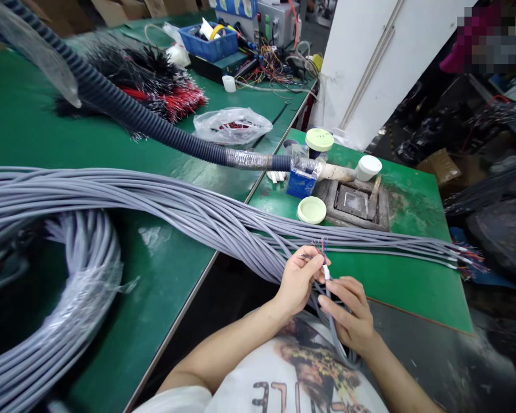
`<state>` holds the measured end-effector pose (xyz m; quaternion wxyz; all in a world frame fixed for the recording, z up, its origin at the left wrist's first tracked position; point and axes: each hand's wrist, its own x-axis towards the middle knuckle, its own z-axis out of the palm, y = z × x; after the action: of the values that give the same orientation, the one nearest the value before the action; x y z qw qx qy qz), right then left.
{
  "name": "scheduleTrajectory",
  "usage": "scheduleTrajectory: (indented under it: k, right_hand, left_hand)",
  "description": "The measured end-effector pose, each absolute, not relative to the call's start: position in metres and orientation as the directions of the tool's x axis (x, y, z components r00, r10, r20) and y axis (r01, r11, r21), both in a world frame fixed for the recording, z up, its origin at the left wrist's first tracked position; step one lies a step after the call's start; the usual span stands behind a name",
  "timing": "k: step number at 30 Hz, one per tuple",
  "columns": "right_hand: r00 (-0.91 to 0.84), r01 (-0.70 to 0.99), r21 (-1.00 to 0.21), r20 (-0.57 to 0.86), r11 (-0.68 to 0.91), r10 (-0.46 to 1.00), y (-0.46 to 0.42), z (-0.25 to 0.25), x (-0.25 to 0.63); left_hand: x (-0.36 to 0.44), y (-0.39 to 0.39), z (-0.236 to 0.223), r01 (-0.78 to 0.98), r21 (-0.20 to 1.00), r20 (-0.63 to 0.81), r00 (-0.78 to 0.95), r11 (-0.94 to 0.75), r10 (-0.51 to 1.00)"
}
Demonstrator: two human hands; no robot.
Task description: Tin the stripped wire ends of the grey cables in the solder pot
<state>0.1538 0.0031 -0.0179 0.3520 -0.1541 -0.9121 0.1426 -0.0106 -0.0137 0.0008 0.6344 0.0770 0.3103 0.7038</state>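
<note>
Cable end in two hands, lower centre of the frame, right of middle. The gray cable (330,312) has its long axis nearly vertical in the frame, leaning slightly left; its stripped end, with thin colored wires (324,246) fanned out, points to the top. Below, it bends into a loop. The left hand (298,278) pinches with thumb and fingers at the wires beside a white sleeve (326,272); the right hand (351,312) grips the cable just below. A bundle of gray cables (189,209) crosses the counter (417,292) from the left edge, lying between the hands and a square metal pot (353,201). A ribbed hose (155,123) slants from upper left toward the pot, beside a blue box (301,183). A taped coil (86,321) occupies lower left.
</note>
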Motion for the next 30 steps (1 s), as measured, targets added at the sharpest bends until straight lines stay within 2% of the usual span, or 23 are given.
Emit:
scheduleTrajectory:
  k: [10, 14, 16, 18, 20, 21, 24, 26, 28, 30]
  right_hand:
    - [-0.701, 0.172, -0.366, 0.607, 0.915, 0.375, 0.003, -0.017, 0.151]
    - [-0.686, 0.218, -0.323, 0.620, 0.921, 0.380, 0.003, -0.012, 0.160]
    - [-0.667, 0.333, -0.263, 0.613, 0.906, 0.423, 0.002, -0.003, 0.182]
    - [-0.614, 0.519, -0.174, 0.605, 0.837, 0.507, -0.001, 0.009, 0.219]
    - [-0.520, 0.707, -0.065, 0.627, 0.704, 0.580, -0.011, 0.020, 0.269]
    - [-0.479, 0.791, -0.017, 0.603, 0.611, 0.638, -0.018, 0.024, 0.295]
    - [-0.298, 0.955, 0.108, 0.331, 0.277, 0.895, -0.042, 0.027, 0.361]
    - [-0.252, 0.967, 0.084, 0.177, 0.241, 0.951, -0.054, 0.021, 0.380]
    - [-0.269, 0.957, -0.086, 0.095, 0.277, 0.958, -0.059, 0.012, 0.373]
    - [-0.264, 0.898, -0.349, 0.062, 0.269, 0.963, -0.058, 0.002, 0.341]
  left_hand:
    - [-0.009, -0.014, -0.003, -0.846, 0.532, -0.259, -0.192, -0.026, 0.947]
    - [-0.008, -0.013, -0.004, -0.770, 0.638, -0.180, -0.124, 0.020, 0.976]
    - [-0.010, -0.012, -0.002, -0.662, 0.746, -0.138, -0.054, 0.068, 0.989]
    - [-0.014, -0.007, 0.000, -0.475, 0.879, -0.083, -0.040, 0.054, 0.996]
    - [-0.021, 0.001, 0.002, -0.196, 0.979, 0.046, -0.049, -0.054, 0.998]
    - [-0.024, 0.006, 0.003, -0.041, 0.990, 0.133, -0.023, -0.134, 0.991]
    - [-0.025, 0.022, 0.002, 0.352, 0.875, 0.298, 0.151, -0.333, 0.942]
    - [-0.017, 0.031, 0.000, 0.553, 0.736, 0.297, 0.255, -0.391, 0.920]
    - [-0.004, 0.039, -0.003, 0.707, 0.581, 0.264, 0.304, -0.402, 0.915]
    - [0.010, 0.045, -0.006, 0.801, 0.449, 0.231, 0.324, -0.396, 0.918]
